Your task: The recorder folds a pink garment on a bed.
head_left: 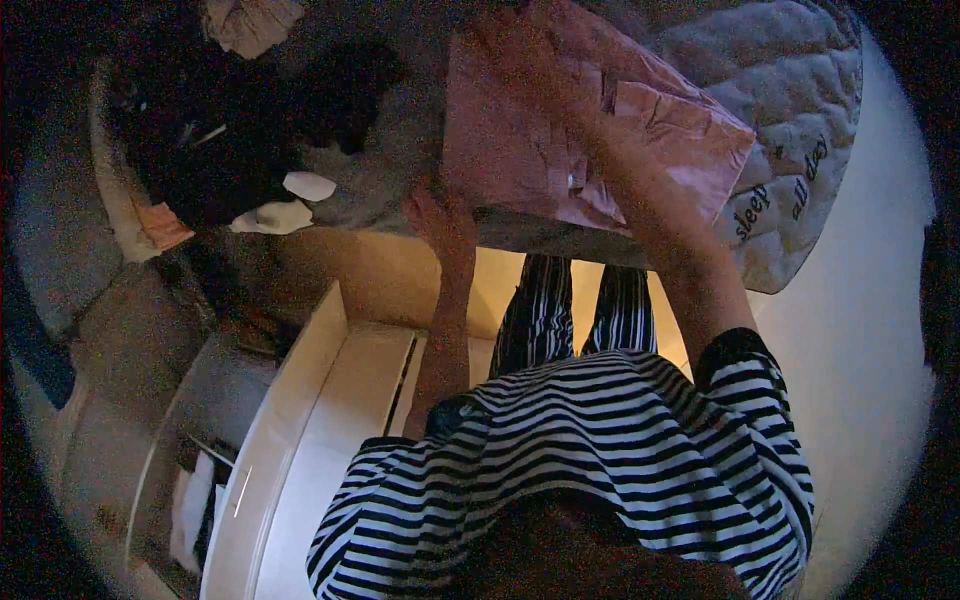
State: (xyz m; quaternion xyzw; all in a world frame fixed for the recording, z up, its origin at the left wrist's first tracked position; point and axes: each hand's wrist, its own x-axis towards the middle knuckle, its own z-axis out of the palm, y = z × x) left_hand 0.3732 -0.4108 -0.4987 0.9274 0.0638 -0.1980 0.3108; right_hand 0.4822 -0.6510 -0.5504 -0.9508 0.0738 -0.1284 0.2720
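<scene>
Left hand [441,218] at the near-left corner of the pink cloth [500,140], right hand [515,48] over its far side; I cannot tell either's grip. An uneven tug could crease it.

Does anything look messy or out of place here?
Mostly the dark heap at upper left: it looks jumbled, with two white pieces lying loose beside it, whereas the pink garment is spread out, though creased. I see no spill.
</scene>
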